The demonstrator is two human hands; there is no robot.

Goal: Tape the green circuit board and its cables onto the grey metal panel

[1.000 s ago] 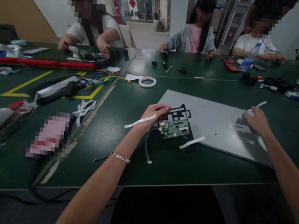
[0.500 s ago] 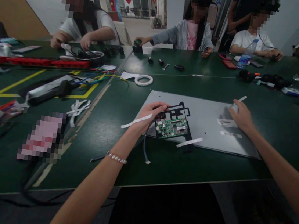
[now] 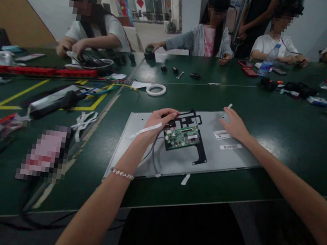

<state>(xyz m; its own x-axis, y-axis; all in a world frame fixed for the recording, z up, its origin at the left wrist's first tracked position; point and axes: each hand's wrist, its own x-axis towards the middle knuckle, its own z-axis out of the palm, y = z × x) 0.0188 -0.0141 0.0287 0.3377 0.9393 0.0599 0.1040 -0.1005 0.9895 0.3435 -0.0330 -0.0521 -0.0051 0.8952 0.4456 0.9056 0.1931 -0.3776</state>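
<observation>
My left hand (image 3: 161, 123) pinches the upper left of a black frame carrying a green circuit board (image 3: 182, 137). A white strip (image 3: 147, 130) lies across my left wrist. The frame is over a flat grey metal panel (image 3: 135, 147), and thin cables (image 3: 153, 153) hang from the board's left side. My right hand (image 3: 236, 126) is at the panel's far right part, fingers apart, with the fingertips at its surface. Just past those fingertips a small white strip (image 3: 230, 106) sticks up; I cannot tell what it is attached to. Another white strip (image 3: 186, 179) shows at the panel's front edge.
A roll of white tape (image 3: 156, 90) lies beyond the panel. Further back are a wrench (image 3: 180, 75) and small black parts. To the left are crumpled white strips (image 3: 84, 123), a black device (image 3: 53, 101) and red power strips (image 3: 37, 68). Several people sit across the green table.
The grey panel has shifted left and turned, now reaching under my left hand and the board. My right hand has moved left with it. My left hand still holds the frame.
</observation>
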